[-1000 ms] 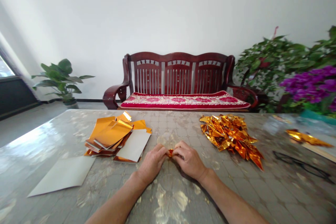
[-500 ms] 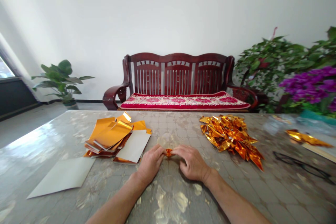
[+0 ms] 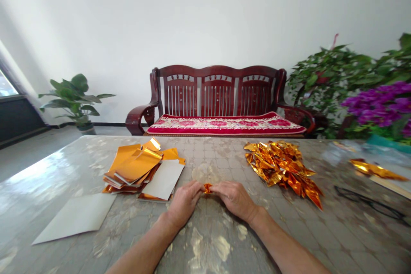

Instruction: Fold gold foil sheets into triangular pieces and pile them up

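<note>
One wood bench (image 3: pixel 218 70) is standing past the shiny patterned table (image 3: pixel 221 154); L hand (image 3: pixel 186 199) & R hand (image 3: pixel 236 198) are facing in, curled, pinching orange foil (image 3: pixel 207 188) btwn them.

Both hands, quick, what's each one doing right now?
Left hand: closed, pinching the small orange foil piece at its left end.
Right hand: closed on the same piece's right end.
</note>
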`<state>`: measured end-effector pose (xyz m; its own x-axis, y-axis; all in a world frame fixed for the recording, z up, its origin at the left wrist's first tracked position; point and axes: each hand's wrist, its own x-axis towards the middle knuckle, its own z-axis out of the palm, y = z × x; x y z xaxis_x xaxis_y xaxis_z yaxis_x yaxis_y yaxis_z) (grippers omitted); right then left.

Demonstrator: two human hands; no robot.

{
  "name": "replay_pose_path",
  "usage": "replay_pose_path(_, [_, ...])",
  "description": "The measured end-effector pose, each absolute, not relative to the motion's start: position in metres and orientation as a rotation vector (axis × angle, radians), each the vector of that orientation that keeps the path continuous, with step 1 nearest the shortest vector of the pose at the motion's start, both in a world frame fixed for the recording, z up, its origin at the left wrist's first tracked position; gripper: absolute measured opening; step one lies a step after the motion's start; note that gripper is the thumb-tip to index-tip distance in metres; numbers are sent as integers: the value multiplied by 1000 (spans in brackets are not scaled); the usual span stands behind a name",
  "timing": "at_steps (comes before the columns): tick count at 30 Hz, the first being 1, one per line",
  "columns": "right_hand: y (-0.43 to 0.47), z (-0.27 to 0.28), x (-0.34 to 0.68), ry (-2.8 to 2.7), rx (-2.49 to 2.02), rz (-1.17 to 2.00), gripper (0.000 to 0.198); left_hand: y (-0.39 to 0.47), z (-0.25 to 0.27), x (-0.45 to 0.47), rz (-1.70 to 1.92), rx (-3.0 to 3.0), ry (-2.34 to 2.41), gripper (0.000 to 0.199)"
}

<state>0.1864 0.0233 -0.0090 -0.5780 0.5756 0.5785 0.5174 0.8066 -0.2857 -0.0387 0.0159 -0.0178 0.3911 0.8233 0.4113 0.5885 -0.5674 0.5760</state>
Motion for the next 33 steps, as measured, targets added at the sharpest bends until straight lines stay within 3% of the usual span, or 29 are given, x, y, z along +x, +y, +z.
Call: replay_pose_path(33, [20,-9,178,-2245,-1008,216,23,12,-19,-31,958,2130,1253,20])
